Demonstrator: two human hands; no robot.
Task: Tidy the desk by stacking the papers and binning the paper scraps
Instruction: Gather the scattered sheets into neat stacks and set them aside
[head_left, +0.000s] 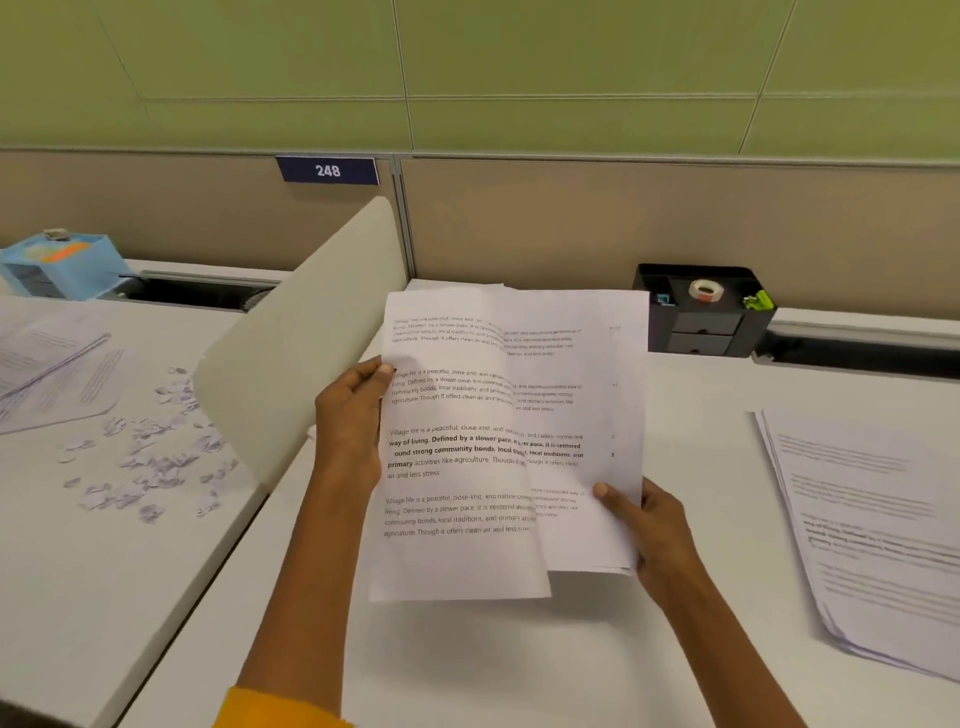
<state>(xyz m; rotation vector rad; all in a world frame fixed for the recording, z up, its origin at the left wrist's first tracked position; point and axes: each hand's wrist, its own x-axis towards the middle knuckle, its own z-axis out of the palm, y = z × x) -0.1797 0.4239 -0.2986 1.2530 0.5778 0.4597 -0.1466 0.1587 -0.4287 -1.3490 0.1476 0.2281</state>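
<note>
Papers (498, 441) are up in the air over the white desk (467, 665), held in both hands. The left hand (350, 423) pinches the left edge of the front sheet with its thumb on top. The right hand (649, 530) grips the bottom right corner of the sheets behind, thumb in front and fingers curled at the back. The sheets do not line up yet — the front one sticks out lower. Paper is thin, light and floppy, so it bends and slides; holding 2 edges keeps it flat. Another pile of papers (872, 530) lies on the desk to the right. Paper scraps (150, 462) lie scattered on the next desk, past the divider (306, 332) — tiny and easy to blow away.
</note>
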